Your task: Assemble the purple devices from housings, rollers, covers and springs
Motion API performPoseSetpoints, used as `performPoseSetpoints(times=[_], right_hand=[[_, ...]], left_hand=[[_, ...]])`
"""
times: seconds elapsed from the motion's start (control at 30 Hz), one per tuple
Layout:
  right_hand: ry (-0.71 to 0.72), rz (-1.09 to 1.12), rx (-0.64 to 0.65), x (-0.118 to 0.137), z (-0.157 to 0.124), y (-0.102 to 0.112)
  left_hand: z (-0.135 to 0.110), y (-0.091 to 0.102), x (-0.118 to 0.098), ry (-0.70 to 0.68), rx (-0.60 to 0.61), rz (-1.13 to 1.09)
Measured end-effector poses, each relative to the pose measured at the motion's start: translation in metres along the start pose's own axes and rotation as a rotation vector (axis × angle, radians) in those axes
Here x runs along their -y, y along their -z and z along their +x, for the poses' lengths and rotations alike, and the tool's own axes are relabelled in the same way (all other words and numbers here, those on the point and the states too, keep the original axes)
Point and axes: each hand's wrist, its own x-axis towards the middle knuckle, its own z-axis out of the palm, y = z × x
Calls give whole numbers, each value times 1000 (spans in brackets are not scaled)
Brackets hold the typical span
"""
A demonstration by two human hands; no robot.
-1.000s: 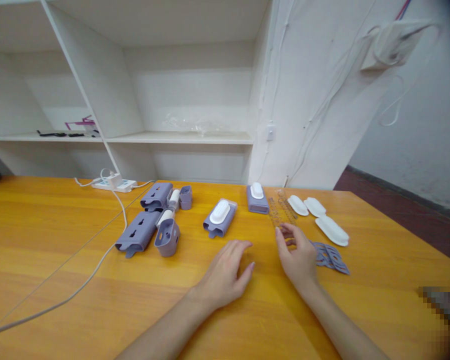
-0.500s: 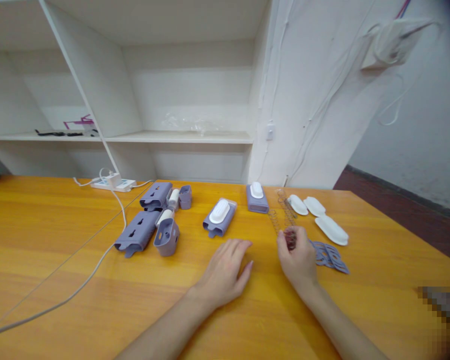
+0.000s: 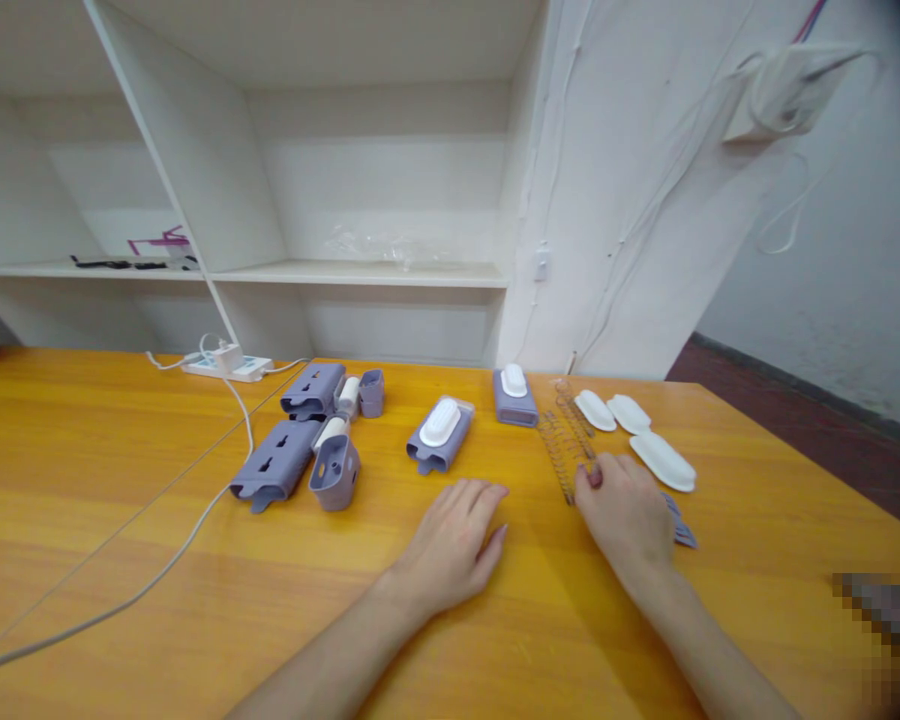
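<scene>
The wooden table [image 3: 157, 620] left room between the left hand [image 3: 450, 545], thumb and fingers apart, and the right hand [image 3: 630, 515], fingers curled beside the springs [image 3: 559, 462], any grip untellable. Since earlier, the right hand had shifted rightward, exposing more spring.

Over my feed, I am reading the coil springs [image 3: 557, 460] as metal wire, the purple housings [image 3: 288, 452] as matt plastic, the oval covers [image 3: 663, 461] as smooth plastic. The tabletop [image 3: 195, 640] is showing glossy wood grain.
</scene>
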Motion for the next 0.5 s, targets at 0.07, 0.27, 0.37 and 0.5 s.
performPoseSetpoints(times=[0.07, 0.27, 0.37, 0.5], right_hand=[[-19, -56, 28, -7, 2, -4], [-85, -123, 240, -12, 0, -5], [-105, -160, 362, -9, 0, 2], [-117, -179, 425, -8, 2, 7]], left_hand=[[0, 0, 0, -4, 7, 9], [0, -1, 0, -7, 16, 25], [0, -1, 1, -5, 29, 36], [0, -2, 1, -5, 38, 42]])
